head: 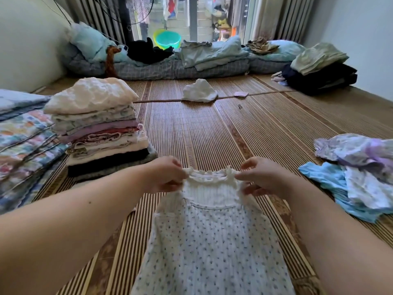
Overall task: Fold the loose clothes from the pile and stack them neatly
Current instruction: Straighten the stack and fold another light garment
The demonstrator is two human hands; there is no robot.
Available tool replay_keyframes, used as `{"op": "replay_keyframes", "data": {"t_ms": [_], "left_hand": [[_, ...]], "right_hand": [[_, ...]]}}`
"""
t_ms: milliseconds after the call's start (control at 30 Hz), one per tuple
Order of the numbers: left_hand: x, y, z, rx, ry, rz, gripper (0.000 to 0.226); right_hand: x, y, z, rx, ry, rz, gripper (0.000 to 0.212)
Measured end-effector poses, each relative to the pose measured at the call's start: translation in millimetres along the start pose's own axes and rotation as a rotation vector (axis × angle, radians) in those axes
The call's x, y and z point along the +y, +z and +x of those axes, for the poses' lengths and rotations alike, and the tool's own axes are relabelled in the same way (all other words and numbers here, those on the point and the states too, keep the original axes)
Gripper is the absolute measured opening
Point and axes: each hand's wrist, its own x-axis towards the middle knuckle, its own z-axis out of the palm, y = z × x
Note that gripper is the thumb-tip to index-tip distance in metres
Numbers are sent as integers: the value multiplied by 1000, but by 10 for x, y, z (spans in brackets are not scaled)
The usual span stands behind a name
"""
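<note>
Head view. A small white dress (209, 237) with blue dots lay flat on the bamboo mat (212, 133), skirt toward the wearer, ruffled neckline away. Left hand (164, 175) pinched the left end of the neckline, fingers closed on the fabric; right hand (263, 177) pinched the right end likewise, thumb and forefinger clamped on the ruffle, other fingers curled under. Both forearms ran in from the lower corners.

Left of the dress, close to the left hand: a tall stack of folded clothes (100, 128), white lacy piece on top, dark pieces at the bottom; edges fairly even, top piece overhanging. Beyond it, at the left frame edge, a patterned quilt (23, 143) lay folded.

Right, near the frame edge: loose pile of clothes (359, 173), lilac print over light blue, well apart from the dress.

Mat beyond the neckline was open up to a crumpled white garment (201, 91) lying on a thin stick (225, 98). Farther back: rolled bedding (182, 67) along the window, and a second folded stack (321, 69), pale green over dark, by the right wall.
</note>
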Motion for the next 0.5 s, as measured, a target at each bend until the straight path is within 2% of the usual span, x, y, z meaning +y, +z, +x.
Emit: {"op": "replay_keyframes", "data": {"t_ms": [33,67,100,167,233,267,333,400,500], "left_hand": [[42,30,-15,-142,15,-179,24],[48,48,-7,-222,31,-264,32],[41,75,26,-212,38,-240,34],[-44,129,143,46,34,113,30],[-190,165,274,280,9,474,36],[-268,184,341,327,-19,538,43],[-376,188,458,321,-64,512,48],[-385,160,532,285,-71,384,37],[-300,112,587,241,-49,278,23]], "right_hand": [[-23,21,-5,-73,-10,67,28],[-14,42,10,-65,-22,73,26],[19,59,43,20,-30,15,24],[135,88,126,234,-15,-213,26],[258,135,190,292,31,-340,43],[305,165,217,281,61,-347,48],[366,240,274,255,88,-321,38],[389,307,331,256,89,-301,22],[345,344,369,272,65,-203,12]]}}
